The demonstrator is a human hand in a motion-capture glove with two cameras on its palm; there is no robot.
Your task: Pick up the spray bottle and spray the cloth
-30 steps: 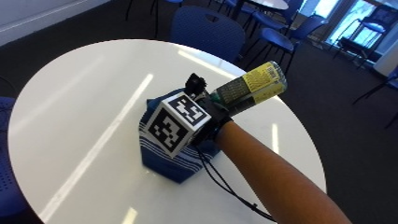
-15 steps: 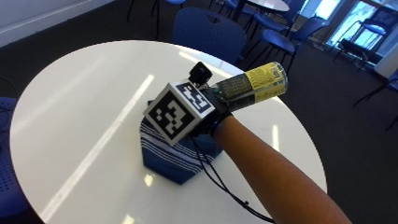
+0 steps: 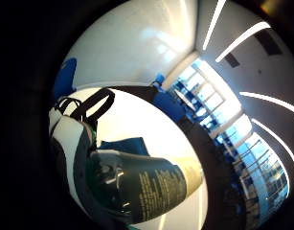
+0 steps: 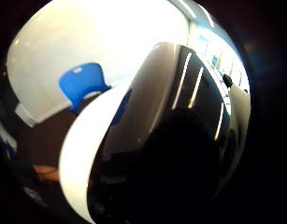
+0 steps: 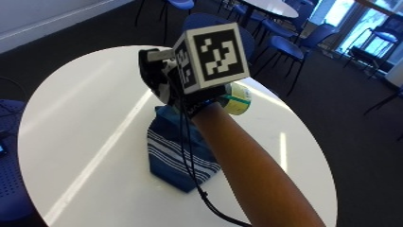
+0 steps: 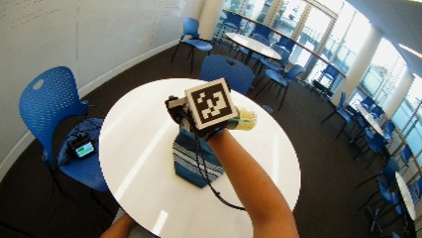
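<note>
My gloved right hand (image 5: 165, 81) is raised above the round white table (image 5: 75, 118) and grips the spray bottle (image 5: 237, 98), a dark green bottle with a yellowish label; only its base end shows past the hand. The bottle's head is hidden behind the hand. Directly below lies the folded blue cloth (image 5: 179, 153) with white stripes, flat on the table. In the wide outside view the hand (image 6: 179, 113) holds the bottle (image 6: 241, 119) over the cloth (image 6: 191, 158). The bottle's printed body (image 3: 146, 189) sits against the palm, with the cloth (image 3: 125, 145) beyond it. It fills the thumb side view (image 4: 180, 116).
A blue chair (image 6: 56, 106) stands left of the table with a small device (image 6: 82, 148) on its seat. Another blue chair (image 6: 227, 72) is tucked at the table's far side. More tables and chairs fill the room behind.
The hand has risen higher above the cloth and turned, still gripping the bottle. The cloth lies where it was.
</note>
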